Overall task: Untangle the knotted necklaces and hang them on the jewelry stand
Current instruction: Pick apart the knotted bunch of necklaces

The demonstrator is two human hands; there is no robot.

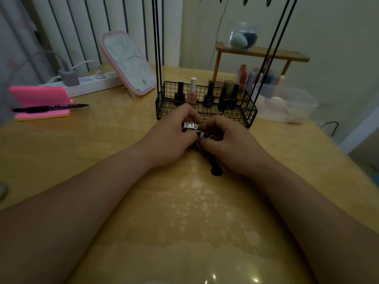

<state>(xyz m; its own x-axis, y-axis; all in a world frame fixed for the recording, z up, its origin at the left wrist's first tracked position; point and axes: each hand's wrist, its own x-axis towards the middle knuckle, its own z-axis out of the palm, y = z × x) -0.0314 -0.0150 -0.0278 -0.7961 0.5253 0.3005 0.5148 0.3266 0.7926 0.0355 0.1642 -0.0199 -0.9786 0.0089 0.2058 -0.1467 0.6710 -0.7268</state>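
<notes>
While picking at the knot, keep the necklaces (198, 134) low, just above the table (114, 144) and in front of the wire base of the jewelry stand (233, 117). Pinched from both sides: by the curled fingers of the left hand (174, 138), beside a square silver pendant (189, 125), and by the curled thumb and fingers of the right hand (225, 140). Better to loosen than to pull: hold one strand quiet, tease a loop open, feed the free end back through. Mind the black end piece (216, 171) on the table; probably easy to drag and tighten.
</notes>
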